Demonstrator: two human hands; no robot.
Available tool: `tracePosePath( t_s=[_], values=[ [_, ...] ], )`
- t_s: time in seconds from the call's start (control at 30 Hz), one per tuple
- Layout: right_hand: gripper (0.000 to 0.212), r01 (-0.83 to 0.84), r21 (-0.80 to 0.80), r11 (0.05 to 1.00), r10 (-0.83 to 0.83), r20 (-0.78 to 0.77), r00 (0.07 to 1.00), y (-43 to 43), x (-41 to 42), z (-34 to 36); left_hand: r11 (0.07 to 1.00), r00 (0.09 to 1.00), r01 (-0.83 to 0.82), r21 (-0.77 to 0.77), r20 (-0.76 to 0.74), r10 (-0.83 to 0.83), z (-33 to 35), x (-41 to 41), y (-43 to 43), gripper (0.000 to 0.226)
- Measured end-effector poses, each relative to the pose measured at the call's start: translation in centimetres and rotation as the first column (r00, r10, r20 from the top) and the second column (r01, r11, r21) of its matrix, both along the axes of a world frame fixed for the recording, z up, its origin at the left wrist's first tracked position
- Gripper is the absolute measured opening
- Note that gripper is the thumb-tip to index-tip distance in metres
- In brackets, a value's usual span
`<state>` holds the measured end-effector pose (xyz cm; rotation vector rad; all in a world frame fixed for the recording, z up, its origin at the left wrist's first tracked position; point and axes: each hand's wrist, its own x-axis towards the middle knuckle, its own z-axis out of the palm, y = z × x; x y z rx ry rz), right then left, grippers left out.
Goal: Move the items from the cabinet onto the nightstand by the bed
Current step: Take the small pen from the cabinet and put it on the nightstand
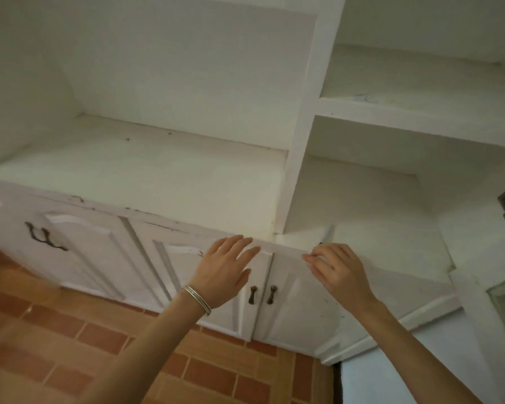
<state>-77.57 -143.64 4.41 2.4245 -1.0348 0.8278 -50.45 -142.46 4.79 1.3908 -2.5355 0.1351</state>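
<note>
Just past the right hand (pixel 337 269), on the low shelf (pixel 376 223) of the white cabinet (pixel 298 112): one thin white pen-like thing (pixel 327 233), blurry, with a dark end close to the knuckles. Right fingers (pixel 314 259) bent a little, tips at the shelf's front edge. Cannot tell if touching or gripping the thin thing. To the left of them, the left hand (pixel 225 269), flat and loose, fingers (pixel 239 243) straight and spread, holding nothing, tips over the same front edge. On the left wrist, a silver bangle (pixel 197 298). Below both hands, two shut doors (pixel 301 310) with small dark knobs (pixel 252 294) side by side. Under those, red-brown brick floor (pixel 70 330).
</note>
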Motion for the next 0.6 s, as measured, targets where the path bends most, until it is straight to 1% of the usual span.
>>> tracePosePath(
  t_s=[0.03,0.13,0.27,0.33,0.43,0.53,0.6],
  values=[
    [0.005,-0.044,-0.006,0.999,0.044,0.012,0.999,0.2,1.4,0.5,0.999,0.999,-0.039,0.005,0.002,0.039,0.0,1.2,0.8,0.042],
    [0.006,-0.184,-0.027,0.983,0.185,0.050,0.981,0.7,6.6,1.9,0.984,0.985,-0.173,0.042,0.001,0.173,0.2,5.7,4.1,0.047],
    [0.009,-0.364,-0.019,0.931,0.364,0.088,0.927,1.9,15.3,3.3,0.922,0.923,-0.385,0.035,0.007,0.385,0.5,13.3,10.9,0.048],
    [0.011,-0.453,0.006,0.892,0.451,0.082,0.889,3.2,20.3,3.3,0.869,0.869,-0.494,0.036,0.008,0.494,0.6,17.3,15.3,0.049],
    [0.012,-0.575,0.071,0.815,0.569,0.083,0.818,6.4,28.3,2.9,0.764,0.765,-0.644,0.041,0.010,0.644,0.8,22.8,23.2,0.048],
    [0.011,-0.677,0.133,0.724,0.675,0.067,0.735,11.9,36.6,2.5,0.640,0.641,-0.767,0.043,0.016,0.767,0.9,27.6,32.3,0.047],
    [0.008,-0.747,0.137,0.650,0.747,0.066,0.662,16.5,41.8,2.3,0.548,0.549,-0.835,0.047,0.025,0.836,0.7,30.4,38.9,0.046]
  ],
)
